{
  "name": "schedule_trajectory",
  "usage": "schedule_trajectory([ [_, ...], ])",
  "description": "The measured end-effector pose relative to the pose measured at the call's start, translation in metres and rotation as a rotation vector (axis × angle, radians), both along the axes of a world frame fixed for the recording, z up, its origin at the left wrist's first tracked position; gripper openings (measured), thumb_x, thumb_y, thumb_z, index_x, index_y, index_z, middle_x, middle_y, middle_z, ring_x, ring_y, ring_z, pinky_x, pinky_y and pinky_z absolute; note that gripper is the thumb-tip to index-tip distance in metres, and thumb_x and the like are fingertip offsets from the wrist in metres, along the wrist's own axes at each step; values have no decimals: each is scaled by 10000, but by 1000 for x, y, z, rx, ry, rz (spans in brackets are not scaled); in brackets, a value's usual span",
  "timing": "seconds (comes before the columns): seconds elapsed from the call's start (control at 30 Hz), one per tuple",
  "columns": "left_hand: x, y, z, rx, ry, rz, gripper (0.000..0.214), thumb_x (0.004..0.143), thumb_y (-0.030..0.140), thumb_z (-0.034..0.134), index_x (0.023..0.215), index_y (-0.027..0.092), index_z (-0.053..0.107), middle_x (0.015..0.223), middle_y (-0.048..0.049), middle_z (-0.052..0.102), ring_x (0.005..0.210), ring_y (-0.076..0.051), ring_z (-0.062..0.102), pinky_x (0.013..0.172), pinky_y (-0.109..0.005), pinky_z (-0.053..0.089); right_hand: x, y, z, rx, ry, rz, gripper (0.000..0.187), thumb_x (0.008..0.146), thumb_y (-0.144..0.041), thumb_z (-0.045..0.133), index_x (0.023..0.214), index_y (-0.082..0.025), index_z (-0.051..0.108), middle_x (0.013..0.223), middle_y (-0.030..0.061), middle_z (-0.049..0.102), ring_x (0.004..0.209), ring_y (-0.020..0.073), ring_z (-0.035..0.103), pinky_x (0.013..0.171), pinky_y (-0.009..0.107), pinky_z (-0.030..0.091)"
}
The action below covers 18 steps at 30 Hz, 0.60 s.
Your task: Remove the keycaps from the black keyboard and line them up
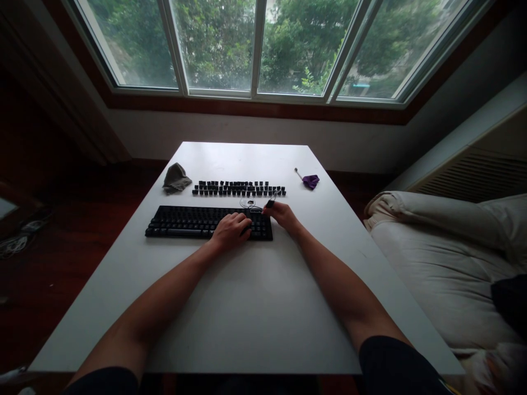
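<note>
A black keyboard (185, 222) lies across the middle of the white table (247, 307). My left hand (231, 230) rests on its right part, fingers curled down onto the keys. My right hand (283, 215) is at the keyboard's right end, pinching a small wire keycap puller (270, 202) whose tip holds a dark keycap. Behind the keyboard, several removed black keycaps (239, 188) stand in rows. A small round transparent object (247, 203) lies between the rows and the keyboard.
A crumpled grey cloth (175, 178) lies at the back left of the table. A small purple brush (308, 180) lies at the back right. A pale cushioned sofa (444, 263) stands to the right. Windows run along the far wall.
</note>
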<state>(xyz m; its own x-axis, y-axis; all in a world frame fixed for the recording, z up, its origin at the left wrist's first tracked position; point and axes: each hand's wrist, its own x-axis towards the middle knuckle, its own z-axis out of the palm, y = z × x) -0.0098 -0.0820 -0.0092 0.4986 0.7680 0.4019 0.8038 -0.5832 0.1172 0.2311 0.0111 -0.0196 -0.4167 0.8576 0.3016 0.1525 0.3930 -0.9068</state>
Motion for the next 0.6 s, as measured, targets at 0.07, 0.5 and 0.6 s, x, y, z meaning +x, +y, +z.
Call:
schedule_trajectory([
  [0.07,-1,0,-1,-6,3,-11,245,934,343,551,1123,224,651,1066,-86,643,957,-235,568,827,-389,465,-1,1,0,-37,107,-17,353,821,-548,690,907,-205,695,833,40,707,771,197,633,759,358,525],
  [0.5,-1,0,-2,-41,-289,144,253,956,409,547,1104,238,660,974,-51,666,921,-214,621,821,-342,467,-38,-38,24,220,-80,-12,239,900,-414,638,894,-184,701,829,34,680,750,171,597,706,293,471],
  [0.6,-1,-1,-1,-52,-366,150,248,951,406,559,1105,242,663,938,-40,662,895,-203,626,805,-321,467,-46,-45,23,261,-79,-37,215,910,-392,630,877,-188,690,830,36,658,761,171,583,715,291,465],
])
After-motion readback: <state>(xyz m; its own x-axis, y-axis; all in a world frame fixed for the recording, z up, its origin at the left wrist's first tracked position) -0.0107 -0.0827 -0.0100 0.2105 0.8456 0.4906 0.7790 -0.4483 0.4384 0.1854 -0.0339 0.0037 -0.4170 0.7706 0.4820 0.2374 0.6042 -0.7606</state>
